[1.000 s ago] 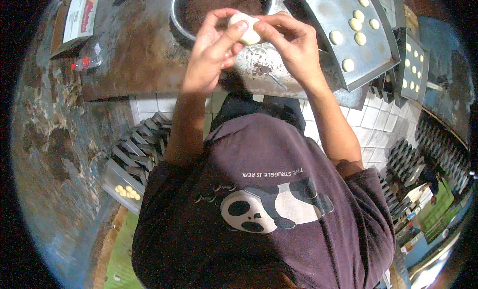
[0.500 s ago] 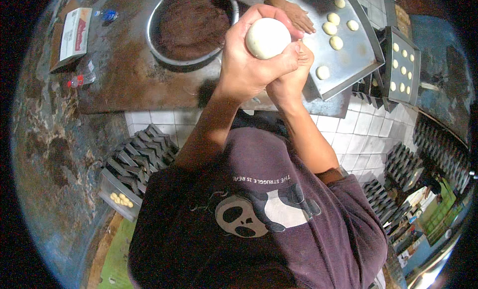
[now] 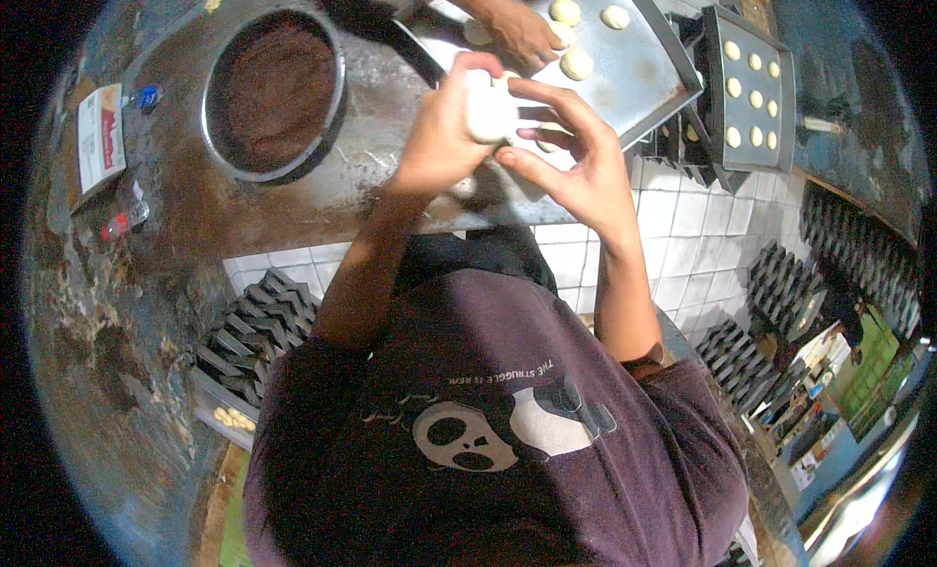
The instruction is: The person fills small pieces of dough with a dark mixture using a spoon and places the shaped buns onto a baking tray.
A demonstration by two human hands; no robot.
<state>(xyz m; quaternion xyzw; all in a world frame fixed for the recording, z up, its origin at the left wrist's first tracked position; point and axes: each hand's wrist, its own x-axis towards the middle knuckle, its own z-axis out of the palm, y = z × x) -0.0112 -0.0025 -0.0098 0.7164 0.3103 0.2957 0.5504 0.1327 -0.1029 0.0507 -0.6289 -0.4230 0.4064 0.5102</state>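
My left hand (image 3: 441,128) is closed around a smooth white dough ball (image 3: 491,115), lifted over the front edge of the metal table. Just right of it, my right hand (image 3: 581,157) has its fingers curved and apart, the fingertips and thumb close to the dough. Whether they touch it I cannot tell. Past my hands lies a metal baking tray (image 3: 639,79) bearing several dough balls (image 3: 577,63). Another person's hand (image 3: 527,32) reaches onto that tray beside a dough ball.
A round metal basin (image 3: 339,89) of brown filling stands left on the table. Further left are a white-and-red box (image 3: 101,138) and a plastic bottle (image 3: 127,219). At right, a second tray (image 3: 730,113) of dough balls rests on stacked tins. More dark tins (image 3: 259,328) stand lower left.
My right hand has come away from my left and its fingers have spread. The dough ball stays in my left hand. The view has shifted; the other person's hand now reaches to a dough ball.
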